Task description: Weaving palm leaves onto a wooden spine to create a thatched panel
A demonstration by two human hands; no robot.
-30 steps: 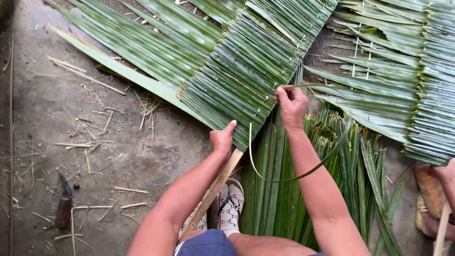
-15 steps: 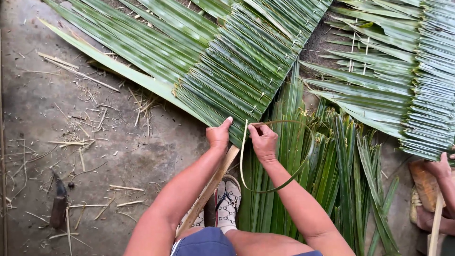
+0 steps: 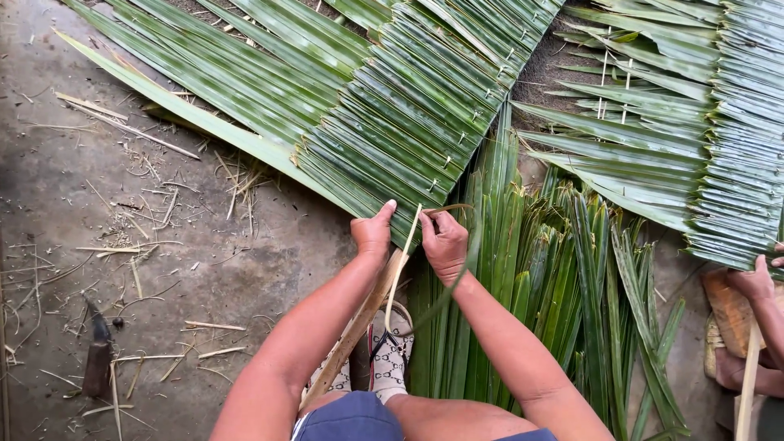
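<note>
Pinching a thin strip (image 3: 402, 265), our right hand (image 3: 445, 242) sits at the near corner of the leaf panel (image 3: 392, 114); the fingers are pressed together on the strip, which loops down from the panel's edge toward our sandal (image 3: 390, 353). Our left hand (image 3: 373, 231) is just left of it, thumb up against the panel's edge, fingers closed around one wooden slat (image 3: 359, 327) that runs back from the panel under our forearm. We count two stitched panels: this one and a second panel (image 3: 702, 139) to its right. Between them, below the first panel's corner, lies one heap of loose leaves (image 3: 555, 278). Another person's hand (image 3: 755, 282) shows right of the heap. Left of the panel, on the floor (image 3: 122, 327), lie one knife (image 3: 98, 359) and scattered splinters.
</note>
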